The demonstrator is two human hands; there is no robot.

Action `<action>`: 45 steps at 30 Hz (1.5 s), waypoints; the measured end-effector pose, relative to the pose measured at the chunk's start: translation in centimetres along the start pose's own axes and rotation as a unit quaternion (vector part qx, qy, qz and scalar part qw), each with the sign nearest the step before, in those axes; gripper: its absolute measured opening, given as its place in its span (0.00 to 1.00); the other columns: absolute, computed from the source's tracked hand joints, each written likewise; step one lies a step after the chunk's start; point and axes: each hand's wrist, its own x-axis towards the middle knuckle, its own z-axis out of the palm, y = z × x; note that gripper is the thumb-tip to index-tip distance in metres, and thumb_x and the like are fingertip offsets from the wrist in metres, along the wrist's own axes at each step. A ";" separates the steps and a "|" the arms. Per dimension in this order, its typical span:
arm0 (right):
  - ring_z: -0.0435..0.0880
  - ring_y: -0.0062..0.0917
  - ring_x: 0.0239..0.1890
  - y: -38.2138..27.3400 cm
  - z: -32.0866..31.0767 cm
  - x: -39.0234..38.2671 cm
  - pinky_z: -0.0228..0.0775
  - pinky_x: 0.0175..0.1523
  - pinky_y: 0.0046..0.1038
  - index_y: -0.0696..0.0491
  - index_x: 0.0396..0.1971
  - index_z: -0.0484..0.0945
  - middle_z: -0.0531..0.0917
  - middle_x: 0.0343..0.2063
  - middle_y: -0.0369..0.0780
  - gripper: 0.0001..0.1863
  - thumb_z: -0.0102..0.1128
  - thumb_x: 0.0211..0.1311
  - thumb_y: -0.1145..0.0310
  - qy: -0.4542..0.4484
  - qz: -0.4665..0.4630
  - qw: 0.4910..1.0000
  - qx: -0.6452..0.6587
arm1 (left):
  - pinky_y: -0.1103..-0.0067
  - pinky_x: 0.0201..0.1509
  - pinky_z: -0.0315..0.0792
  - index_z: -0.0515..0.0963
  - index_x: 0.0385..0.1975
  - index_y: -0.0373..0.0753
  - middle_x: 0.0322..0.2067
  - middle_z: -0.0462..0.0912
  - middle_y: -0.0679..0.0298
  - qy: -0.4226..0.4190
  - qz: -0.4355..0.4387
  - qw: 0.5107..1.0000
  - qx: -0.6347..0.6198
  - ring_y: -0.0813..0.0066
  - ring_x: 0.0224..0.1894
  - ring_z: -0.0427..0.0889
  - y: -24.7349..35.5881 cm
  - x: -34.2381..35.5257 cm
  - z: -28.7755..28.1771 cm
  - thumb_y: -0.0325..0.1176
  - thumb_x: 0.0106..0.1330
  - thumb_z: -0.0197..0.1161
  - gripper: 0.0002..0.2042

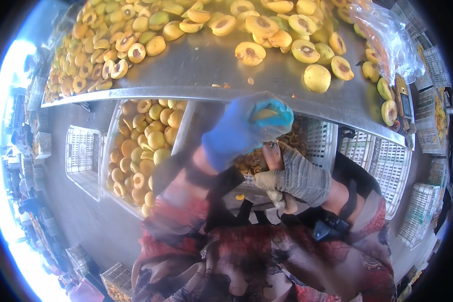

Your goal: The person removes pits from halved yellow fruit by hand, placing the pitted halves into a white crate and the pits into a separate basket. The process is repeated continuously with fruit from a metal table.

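My left hand (239,126), in a blue glove with teal over the fingertips, is closed around a pale yellow fruit piece (264,115), partly hidden, at the metal table's front edge. Just below it, my right hand (302,178), in a grey knitted glove, grips a tool with a brownish handle (273,157); its working end is mostly hidden by the left hand. Beneath both hands sits a container of brown pits or scraps (249,166). To their left, a crate (181,113) holds halved yellow fruit (138,151).
The metal table (196,70) carries many fruit halves and, at right, a clear plastic bag (387,45). White crates stand on the floor at left (83,161) and right (418,211). At the lower left rim, a person in pink (80,292) is partly visible.
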 end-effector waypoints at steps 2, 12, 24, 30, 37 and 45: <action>0.74 0.16 0.14 -0.2 0.0 -0.1 0.64 0.14 0.18 0.55 0.38 0.69 0.75 0.19 0.34 0.15 0.60 0.56 0.62 0.000 0.044 0.999 -0.017 | 0.82 0.40 0.73 0.78 0.37 0.35 0.33 0.80 0.65 -0.005 -0.016 1.000 0.000 0.81 0.36 0.77 0.0 -0.2 0.0 0.25 0.52 0.69 0.12; 0.73 0.17 0.14 -1.2 0.4 0.3 0.65 0.15 0.19 0.55 0.33 0.67 0.73 0.17 0.34 0.13 0.58 0.56 0.64 -0.050 0.156 0.986 -0.017 | 0.81 0.40 0.74 0.77 0.37 0.33 0.34 0.79 0.64 -0.039 0.000 0.999 -0.031 0.79 0.36 0.78 0.2 -1.6 -0.4 0.23 0.54 0.66 0.10; 0.68 0.15 0.15 -1.0 0.8 -0.3 0.62 0.18 0.19 0.50 0.34 0.64 0.69 0.18 0.32 0.14 0.62 0.55 0.68 -0.066 0.129 0.966 0.214 | 0.78 0.44 0.77 0.75 0.42 0.29 0.40 0.80 0.56 -0.056 -0.111 0.992 0.019 0.71 0.40 0.80 0.4 -2.0 -1.3 0.28 0.59 0.64 0.14; 0.68 0.15 0.14 0.0 0.8 0.0 0.62 0.17 0.19 0.50 0.33 0.66 0.70 0.18 0.32 0.13 0.63 0.54 0.68 -0.052 0.105 0.969 0.217 | 0.81 0.46 0.74 0.76 0.41 0.31 0.39 0.80 0.61 -0.074 -0.118 0.990 0.008 0.77 0.42 0.78 -0.5 -1.8 -1.6 0.24 0.57 0.64 0.12; 0.74 0.17 0.20 0.4 0.2 0.0 0.63 0.17 0.13 0.50 0.46 0.66 0.73 0.21 0.36 0.17 0.60 0.60 0.64 -0.084 0.119 0.984 0.100 | 0.82 0.48 0.72 0.76 0.42 0.32 0.40 0.81 0.61 -0.090 -0.112 0.990 0.006 0.78 0.43 0.77 -0.3 -1.7 -1.8 0.20 0.56 0.63 0.13; 0.75 0.17 0.18 1.1 -0.6 -0.3 0.63 0.16 0.13 0.52 0.42 0.68 0.74 0.20 0.36 0.15 0.59 0.62 0.61 -0.151 0.156 0.919 0.330 | 0.73 0.47 0.76 0.75 0.41 0.28 0.39 0.81 0.53 -0.062 -0.102 0.993 0.008 0.66 0.40 0.81 -1.6 -2.1 -1.8 0.29 0.62 0.60 0.12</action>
